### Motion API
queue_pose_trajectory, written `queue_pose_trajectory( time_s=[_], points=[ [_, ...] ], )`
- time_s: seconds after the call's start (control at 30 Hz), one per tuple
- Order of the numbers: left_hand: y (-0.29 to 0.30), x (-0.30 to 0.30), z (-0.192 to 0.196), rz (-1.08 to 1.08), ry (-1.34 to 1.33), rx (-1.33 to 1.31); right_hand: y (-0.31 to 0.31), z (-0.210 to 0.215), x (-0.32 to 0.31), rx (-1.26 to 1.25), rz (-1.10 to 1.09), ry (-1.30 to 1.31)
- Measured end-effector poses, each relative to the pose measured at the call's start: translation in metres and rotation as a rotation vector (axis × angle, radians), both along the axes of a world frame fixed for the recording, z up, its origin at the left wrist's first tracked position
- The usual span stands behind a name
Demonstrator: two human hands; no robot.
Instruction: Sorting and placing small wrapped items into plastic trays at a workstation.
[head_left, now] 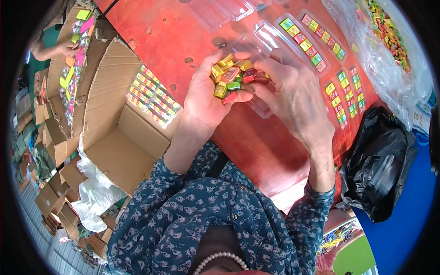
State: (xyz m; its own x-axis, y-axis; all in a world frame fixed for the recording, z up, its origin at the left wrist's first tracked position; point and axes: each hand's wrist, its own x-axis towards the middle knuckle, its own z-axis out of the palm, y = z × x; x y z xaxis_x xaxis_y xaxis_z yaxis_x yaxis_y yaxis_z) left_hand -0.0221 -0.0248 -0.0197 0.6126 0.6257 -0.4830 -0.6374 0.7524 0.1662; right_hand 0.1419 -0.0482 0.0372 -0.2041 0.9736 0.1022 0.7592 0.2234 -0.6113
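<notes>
A small heap of wrapped candies point(228, 75) in yellow, red, orange and green rests in my cupped left hand point(200, 98), its fingers curled round them. From the right, my right hand point(300, 94) reaches over to the heap, thumb and fingers pinched on a red wrapped candy point(259, 79) at its edge. Under both hands lies a clear plastic tray point(261, 110), partly hidden. Just beyond the right hand, a long clear tray point(306, 45) holds a row of candies, and a similar filled tray point(323, 36) lies beside it.
More filled rows point(340, 104) lie to the right on the red table point(256, 146). A large clear bag of candies point(389, 36) stands far right, above a black plastic bag point(380, 160). At left, an open cardboard box point(114, 151) holds filled packs point(153, 97). Another person's hand point(68, 49) shows beyond.
</notes>
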Motion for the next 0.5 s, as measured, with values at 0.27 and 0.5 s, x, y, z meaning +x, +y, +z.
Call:
queue_pose_trajectory(
  time_s=[0.27, 0.5],
  points=[
    [0.004, 0.003, 0.014, 0.02, 0.15, -0.053, 0.003, -0.004, 0.007, -0.004, 0.0, 0.213],
    [0.006, -0.008, 0.014, 0.029, 0.146, 0.046, 0.002, -0.01, 0.026, -0.119, -0.237, 0.277]
  ],
)
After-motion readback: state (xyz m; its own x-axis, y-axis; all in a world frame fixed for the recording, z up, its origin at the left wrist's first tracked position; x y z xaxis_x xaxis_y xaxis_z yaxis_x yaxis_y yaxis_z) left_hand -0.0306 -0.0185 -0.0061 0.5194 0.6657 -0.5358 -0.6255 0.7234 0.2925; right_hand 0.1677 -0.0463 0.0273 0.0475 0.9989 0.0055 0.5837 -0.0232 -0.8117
